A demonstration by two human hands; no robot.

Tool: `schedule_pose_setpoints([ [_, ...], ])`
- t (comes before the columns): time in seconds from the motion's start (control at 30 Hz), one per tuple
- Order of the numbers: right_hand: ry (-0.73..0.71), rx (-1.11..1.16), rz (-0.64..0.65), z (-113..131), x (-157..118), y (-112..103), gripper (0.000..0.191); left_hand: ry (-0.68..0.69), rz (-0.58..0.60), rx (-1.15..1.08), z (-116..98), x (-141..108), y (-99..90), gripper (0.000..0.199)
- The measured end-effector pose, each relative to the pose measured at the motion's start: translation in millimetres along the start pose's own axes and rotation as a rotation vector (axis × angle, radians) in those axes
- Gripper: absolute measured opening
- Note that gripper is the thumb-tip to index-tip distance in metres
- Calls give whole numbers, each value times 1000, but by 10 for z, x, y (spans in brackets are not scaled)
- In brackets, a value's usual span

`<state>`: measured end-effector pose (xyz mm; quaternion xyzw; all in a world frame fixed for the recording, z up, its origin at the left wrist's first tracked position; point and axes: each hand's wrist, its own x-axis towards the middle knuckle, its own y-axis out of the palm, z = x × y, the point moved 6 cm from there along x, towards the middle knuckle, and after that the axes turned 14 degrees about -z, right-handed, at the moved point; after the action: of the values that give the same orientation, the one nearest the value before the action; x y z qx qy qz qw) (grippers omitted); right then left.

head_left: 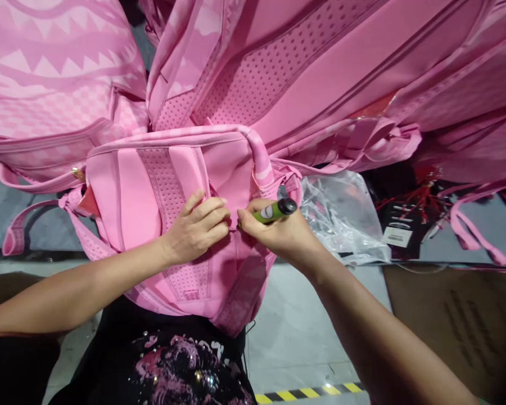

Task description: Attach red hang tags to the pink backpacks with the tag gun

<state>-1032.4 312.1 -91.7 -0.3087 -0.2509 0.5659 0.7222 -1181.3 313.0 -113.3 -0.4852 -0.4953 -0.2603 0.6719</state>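
A small pink backpack (139, 202) lies with its strap side up between the table edge and the person's lap. My right hand (270, 225) is closed around a green pen with a black end (272, 212), its fingertips down on the backpack's surface. My left hand (200, 228) rests on the backpack just left of them, fingers bent and pressed together at the fabric near a seam. Whether those fingers pinch the fabric is hidden. The pen's tip is covered by my right fingers.
Large pink backpacks (320, 73) fill the back of the table (8, 219). Right of the small one lie a clear plastic bag (341, 216) and black tags (400, 225) with red cords. A cardboard box (455, 326) stands low at the right, near yellow-black floor tape (310, 392).
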Motion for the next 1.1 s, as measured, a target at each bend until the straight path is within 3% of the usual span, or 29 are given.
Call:
schedule_pose_setpoints([
  [0.47, -67, -36, 52, 83, 57, 11, 30, 9, 42, 22, 6, -40, 40, 17],
  [0.7, -84, -24, 22, 64, 33, 8, 28, 18, 55, 30, 3, -68, 52, 17],
  [0.9, -74, -2, -17, 31, 32, -4, 36, -80, 78, -111, 42, -119, 73, 15],
  [1.1, -28, 35, -70, 13, 13, -42, 34, -33, 153, -8, 40, -149, 109, 17],
])
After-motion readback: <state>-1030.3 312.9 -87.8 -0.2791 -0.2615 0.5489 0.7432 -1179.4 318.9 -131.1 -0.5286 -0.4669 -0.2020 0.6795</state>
